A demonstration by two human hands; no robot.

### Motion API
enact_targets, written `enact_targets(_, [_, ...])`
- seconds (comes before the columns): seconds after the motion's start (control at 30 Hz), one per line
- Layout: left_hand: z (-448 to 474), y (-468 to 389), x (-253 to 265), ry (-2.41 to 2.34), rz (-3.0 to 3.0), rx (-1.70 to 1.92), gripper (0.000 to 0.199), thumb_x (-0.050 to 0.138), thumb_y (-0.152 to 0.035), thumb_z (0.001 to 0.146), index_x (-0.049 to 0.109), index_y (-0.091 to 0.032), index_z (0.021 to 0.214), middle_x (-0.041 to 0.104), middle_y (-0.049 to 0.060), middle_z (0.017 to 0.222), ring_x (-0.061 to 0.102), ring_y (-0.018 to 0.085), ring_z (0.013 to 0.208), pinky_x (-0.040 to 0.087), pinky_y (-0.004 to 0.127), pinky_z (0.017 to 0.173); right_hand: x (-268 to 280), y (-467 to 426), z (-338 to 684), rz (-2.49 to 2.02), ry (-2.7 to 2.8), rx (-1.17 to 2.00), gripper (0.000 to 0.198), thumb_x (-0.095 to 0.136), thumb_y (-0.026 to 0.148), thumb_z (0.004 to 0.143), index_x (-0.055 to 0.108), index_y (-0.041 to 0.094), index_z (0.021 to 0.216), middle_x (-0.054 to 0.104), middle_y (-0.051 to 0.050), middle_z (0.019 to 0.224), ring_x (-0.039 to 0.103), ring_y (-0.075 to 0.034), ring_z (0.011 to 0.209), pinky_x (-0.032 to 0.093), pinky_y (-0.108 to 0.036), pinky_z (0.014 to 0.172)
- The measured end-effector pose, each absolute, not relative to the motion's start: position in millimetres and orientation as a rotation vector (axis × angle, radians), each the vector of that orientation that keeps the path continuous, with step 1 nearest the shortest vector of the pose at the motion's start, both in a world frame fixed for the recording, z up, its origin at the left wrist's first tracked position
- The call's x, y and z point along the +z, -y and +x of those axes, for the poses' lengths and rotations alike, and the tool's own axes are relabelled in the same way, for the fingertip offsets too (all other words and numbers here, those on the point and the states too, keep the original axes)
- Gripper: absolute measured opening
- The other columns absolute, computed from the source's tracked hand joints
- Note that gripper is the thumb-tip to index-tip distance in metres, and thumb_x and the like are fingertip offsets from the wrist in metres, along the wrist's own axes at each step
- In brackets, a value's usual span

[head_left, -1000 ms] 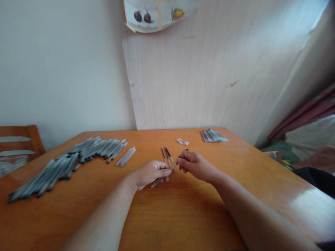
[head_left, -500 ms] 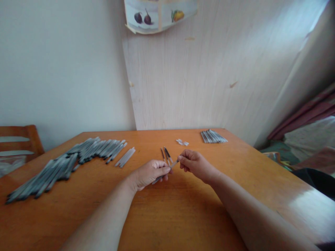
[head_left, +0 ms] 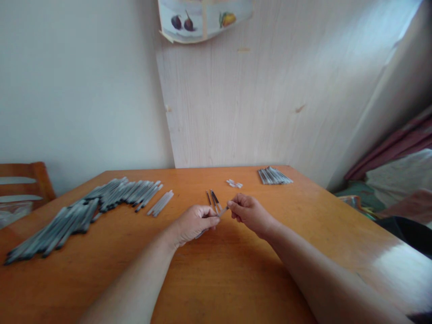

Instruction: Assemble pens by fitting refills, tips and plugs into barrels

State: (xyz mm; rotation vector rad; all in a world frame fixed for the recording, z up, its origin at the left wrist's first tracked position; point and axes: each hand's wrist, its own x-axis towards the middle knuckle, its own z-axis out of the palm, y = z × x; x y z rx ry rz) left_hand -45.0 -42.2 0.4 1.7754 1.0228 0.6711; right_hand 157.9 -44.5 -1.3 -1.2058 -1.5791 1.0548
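A slim translucent pen [head_left: 223,211] runs slantwise between my two hands over the middle of the table. My left hand [head_left: 195,223] is closed round its barrel, and the lower end pokes out below the fingers. Thumb and fingers of my right hand [head_left: 249,211] pinch the upper end, where a small dark part shows; whether that is a separate piece is hidden. Just beyond my hands lie a few thin dark pen refills [head_left: 215,197] with pale ends. Farther back are several small clear-white pieces [head_left: 234,183], too small to name surely.
Many translucent pens with dark ends [head_left: 123,194] are spread over the table's left side, with another bunch [head_left: 57,231] nearer me. Beside them lie several pale, clear tubes [head_left: 161,204]. A neat row of pens [head_left: 274,176] sits at the back right. A wooden chair [head_left: 43,182] stands left.
Both hands stay closed on the pen and have barely moved. The view has shifted very slightly, and the right hand sits a touch closer to the left.
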Motion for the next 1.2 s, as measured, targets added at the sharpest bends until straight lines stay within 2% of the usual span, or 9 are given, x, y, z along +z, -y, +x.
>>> enact_targets(0.47, [-38.7,42.9,0.7,-1.085,1.834,0.739,0.021,0.062,-0.034,0.076,0.055,-0.017,0.065,0.045,-0.005,0.060,0.037,0.009,0.058,0.030,0.023,0.058,-1.9,44.0,157.0,-1.259,1.567,1.035,0.025,0.054,0.038,0.086,0.049,0.019,0.071,0.053,0.003,0.058,0.043,-0.008,0.048,0.033,-0.021,0.048])
enact_targets(0.83, [-37.8,39.9,-2.9,-1.140,1.934,0.747,0.023,0.062,-0.037,0.076,0.056,-0.017,0.065,0.044,-0.005,0.061,0.038,0.010,0.060,0.030,0.023,0.058,-5.8,40.6,157.6,-1.265,1.589,0.986,0.025,0.054,0.038,0.086,0.050,0.019,0.070,0.054,0.003,0.057,0.044,-0.008,0.049,0.033,-0.021,0.048])
enact_targets(1.03, [-37.8,40.0,-3.2,-1.111,1.847,0.744,0.024,0.063,-0.040,0.076,0.059,-0.017,0.069,0.047,-0.005,0.062,0.039,0.010,0.059,0.031,0.024,0.059,-5.8,39.6,157.1,-1.223,1.485,1.078,0.028,0.054,0.042,0.085,0.052,0.018,0.071,0.056,0.002,0.058,0.045,-0.008,0.047,0.032,-0.021,0.047])
enact_targets(1.2, [-39.3,38.2,-2.4,-1.103,1.725,0.836,0.028,0.064,-0.044,0.076,0.062,-0.016,0.075,0.056,-0.001,0.068,0.045,0.012,0.064,0.034,0.024,0.062,-1.9,30.8,174.3,-1.182,1.292,1.070,0.029,0.058,0.046,0.081,0.056,0.017,0.076,0.057,0.001,0.060,0.044,-0.008,0.047,0.029,-0.021,0.045])
